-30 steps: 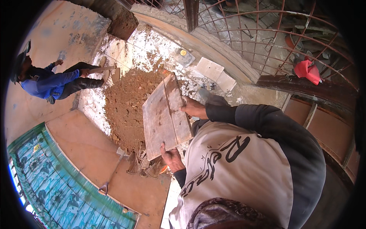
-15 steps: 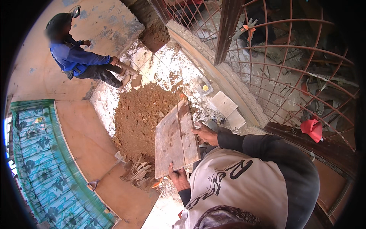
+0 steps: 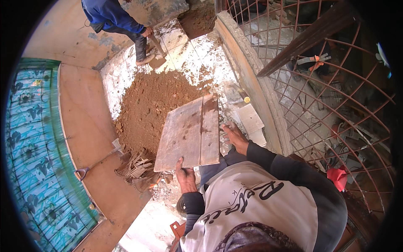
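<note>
A: What's the ground like here?

B: A white tiled floor (image 3: 126, 80), dusty and scattered with grit, carries a big mound of red-brown earth (image 3: 153, 105). To the left runs a tan wall (image 3: 84, 126), and beyond it a green and blue patterned panel (image 3: 29, 138). On the right a curved concrete curb (image 3: 256, 88) edges a rusty metal grille (image 3: 336, 109).

A: And the work in hand?

B: A wooden board (image 3: 189, 134), made of two planks joined side by side, is held out flat over the near edge of the mound. The left hand (image 3: 184, 176) grips its near edge, thumb on top, fingers curled under. The right hand (image 3: 236, 137) presses against the right edge, fingers spread; I cannot tell whether they wrap beneath.

A: Anything changed from a moment ago?

B: The board has come closer and lies flatter. The other person in blue (image 3: 111, 19) now shows at the top edge, digging with a shovel (image 3: 157, 52) at the far side of the mound.

A: Room to move?

B: The curb hems the right. White tiles (image 3: 252, 122) lie just beside the right hand. A pile of wood scraps (image 3: 136, 170) sits below the board's left corner, with a second shovel (image 3: 98, 159) lying near the wall.
</note>
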Demonstrator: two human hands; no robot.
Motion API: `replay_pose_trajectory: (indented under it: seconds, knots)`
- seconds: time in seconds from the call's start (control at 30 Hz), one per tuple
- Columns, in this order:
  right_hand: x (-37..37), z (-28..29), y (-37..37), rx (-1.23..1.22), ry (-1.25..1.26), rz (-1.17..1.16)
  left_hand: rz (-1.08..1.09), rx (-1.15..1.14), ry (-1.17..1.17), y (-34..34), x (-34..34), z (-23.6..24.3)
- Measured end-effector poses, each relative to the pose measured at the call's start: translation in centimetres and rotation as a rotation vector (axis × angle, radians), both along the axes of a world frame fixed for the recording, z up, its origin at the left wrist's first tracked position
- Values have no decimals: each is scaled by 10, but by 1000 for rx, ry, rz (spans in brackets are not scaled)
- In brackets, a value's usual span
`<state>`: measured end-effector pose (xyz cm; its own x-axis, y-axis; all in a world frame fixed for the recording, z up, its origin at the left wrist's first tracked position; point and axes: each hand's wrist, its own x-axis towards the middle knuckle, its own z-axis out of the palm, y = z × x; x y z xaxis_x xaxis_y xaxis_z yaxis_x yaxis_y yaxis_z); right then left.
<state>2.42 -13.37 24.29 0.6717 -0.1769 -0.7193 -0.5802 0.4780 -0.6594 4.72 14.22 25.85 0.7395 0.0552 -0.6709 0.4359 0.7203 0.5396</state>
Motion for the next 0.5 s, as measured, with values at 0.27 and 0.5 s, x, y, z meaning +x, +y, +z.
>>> replay_pose_trajectory:
  seconds: [0.27,0.5]
  knots:
    - [100,-16,-31,-443,-60,-8,-112,-28,-30,-15,111,-6]
    - [228,-35,-41,-868,-73,-52,-131,20,37,-11,209,-28]
